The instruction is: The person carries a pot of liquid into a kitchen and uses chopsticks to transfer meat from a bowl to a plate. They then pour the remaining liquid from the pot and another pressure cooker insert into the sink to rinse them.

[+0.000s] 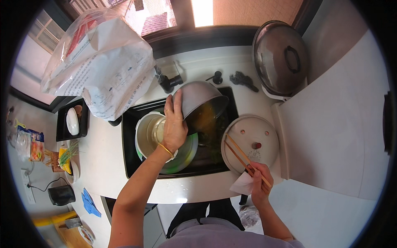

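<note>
My left hand [175, 127] grips the rim of a metal bowl [198, 93], tilted steeply over the black sink [214, 167]. Brownish-yellow liquid [206, 119] shows at its mouth, and dark matter lies below in the sink. Under my left wrist stands a pale round pot [144, 127] inside a green-edged basin [184, 164]. In my right hand [262, 183] are wooden chopsticks [237, 145] and a piece of white paper [242, 183]. Their tips are over a round pressure-cooker lid [263, 158] at the sink's right edge.
Behind the sink are a black faucet [169, 83], a dark scrubber [243, 80] and a large domed lid [276, 59]. A big plastic bag [114, 68] bulges at the back left. Further left are a black tray [60, 124], a blue cloth [90, 203] and a cleaver [73, 223].
</note>
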`<state>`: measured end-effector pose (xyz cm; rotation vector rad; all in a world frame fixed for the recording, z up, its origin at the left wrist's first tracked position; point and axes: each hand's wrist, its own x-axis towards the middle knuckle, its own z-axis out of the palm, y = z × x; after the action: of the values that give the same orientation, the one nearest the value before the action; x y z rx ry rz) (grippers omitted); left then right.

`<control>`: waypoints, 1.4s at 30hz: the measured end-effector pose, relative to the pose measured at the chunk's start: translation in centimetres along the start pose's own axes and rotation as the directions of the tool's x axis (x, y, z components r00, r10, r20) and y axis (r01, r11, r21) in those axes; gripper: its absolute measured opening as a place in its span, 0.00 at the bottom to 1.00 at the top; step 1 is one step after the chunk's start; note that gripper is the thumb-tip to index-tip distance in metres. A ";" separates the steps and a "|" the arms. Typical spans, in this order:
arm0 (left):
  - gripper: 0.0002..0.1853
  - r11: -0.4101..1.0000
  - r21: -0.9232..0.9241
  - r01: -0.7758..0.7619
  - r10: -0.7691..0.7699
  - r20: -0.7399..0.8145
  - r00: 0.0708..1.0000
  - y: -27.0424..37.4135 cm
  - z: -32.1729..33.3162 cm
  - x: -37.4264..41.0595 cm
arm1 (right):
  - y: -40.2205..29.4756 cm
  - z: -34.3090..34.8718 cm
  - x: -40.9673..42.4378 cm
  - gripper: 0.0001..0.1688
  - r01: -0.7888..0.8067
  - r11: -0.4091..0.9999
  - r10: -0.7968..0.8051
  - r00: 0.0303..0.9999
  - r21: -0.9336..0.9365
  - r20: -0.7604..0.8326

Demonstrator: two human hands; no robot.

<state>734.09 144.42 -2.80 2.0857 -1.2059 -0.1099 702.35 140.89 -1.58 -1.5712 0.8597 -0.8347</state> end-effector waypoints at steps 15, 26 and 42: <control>0.52 0.997 0.068 -0.037 0.030 0.102 0.994 2.3 -1.4 -0.3 | -0.3 -0.5 0.2 0.14 -0.026 0.999 0.027 0.999 0.019 -0.028; 0.51 0.861 0.308 -0.405 0.408 0.056 0.911 2.8 -1.8 -0.5 | 0.0 -1.0 0.4 0.14 -0.007 1.000 0.008 0.999 0.016 -0.048; 0.49 0.813 -0.563 0.150 -0.210 -0.042 0.977 1.1 -2.6 -3.4 | -2.6 -1.7 2.0 0.19 0.050 0.996 -0.043 0.994 0.074 -0.100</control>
<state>732.43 148.21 -1.10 1.6510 -0.7828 -0.3927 702.08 138.69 1.40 -1.4980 0.8542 -0.9743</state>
